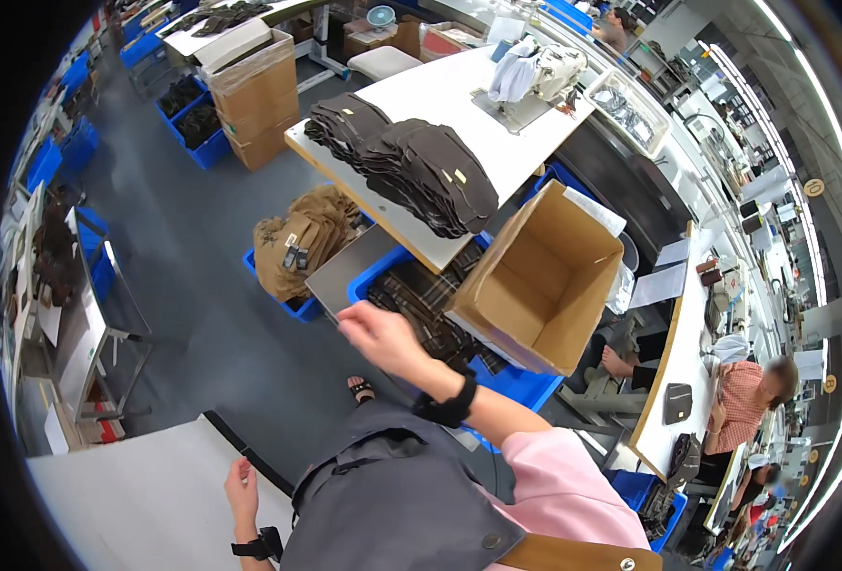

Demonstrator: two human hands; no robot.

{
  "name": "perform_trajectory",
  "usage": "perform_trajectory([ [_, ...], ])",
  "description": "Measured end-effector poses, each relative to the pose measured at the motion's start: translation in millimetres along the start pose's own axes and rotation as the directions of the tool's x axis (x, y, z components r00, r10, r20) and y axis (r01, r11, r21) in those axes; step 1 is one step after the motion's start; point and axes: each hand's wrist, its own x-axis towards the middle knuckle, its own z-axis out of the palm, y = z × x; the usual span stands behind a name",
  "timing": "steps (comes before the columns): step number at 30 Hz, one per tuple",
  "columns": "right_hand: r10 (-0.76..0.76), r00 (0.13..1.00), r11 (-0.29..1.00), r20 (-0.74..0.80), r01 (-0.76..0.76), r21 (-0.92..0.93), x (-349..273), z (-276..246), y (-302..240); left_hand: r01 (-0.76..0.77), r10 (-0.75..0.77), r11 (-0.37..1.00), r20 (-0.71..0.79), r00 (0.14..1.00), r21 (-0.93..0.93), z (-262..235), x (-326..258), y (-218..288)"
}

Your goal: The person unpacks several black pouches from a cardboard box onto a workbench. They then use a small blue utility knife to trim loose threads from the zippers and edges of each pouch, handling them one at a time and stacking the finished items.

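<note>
Counts, sewing-shop floor, head view.

Hands of the wearer: two, left hand (241,487) and right hand (380,335), one black wrist strap each. Open cardboard box (545,282) tilted at the near corner of the white work table (459,90): one. Stacked cardboard boxes (254,105) off the table's left end: three or so, count unsure. Stacks of dark brown sewn pieces (411,167) along the table's near edge: two main heaps. Sewing machine (547,76) at the far edge: one. Tan pile (302,243) in a blue bin: one. Other people visible: three.

Open cardboard box (543,285) crowding plaid-fabric bin (421,295).
</note>
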Motion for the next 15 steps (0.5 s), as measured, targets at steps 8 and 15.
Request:
perform_trajectory([
  [8, -0.422, 0.853, 0.896, 0.307, 0.444, -0.002, 96.6, 108.5, -47.5, 0.010, -0.038, 0.986, -0.166, 0.985, -0.164, -61.8, 69.5, 32.8],
  [15, -0.355, 0.791, 0.923, 0.498, 0.383, 0.049, 172.6, 209.7, -68.9, 0.044, -0.100, 0.957, -0.185, 0.978, -0.286, -128.9, 171.3, -6.5],
])
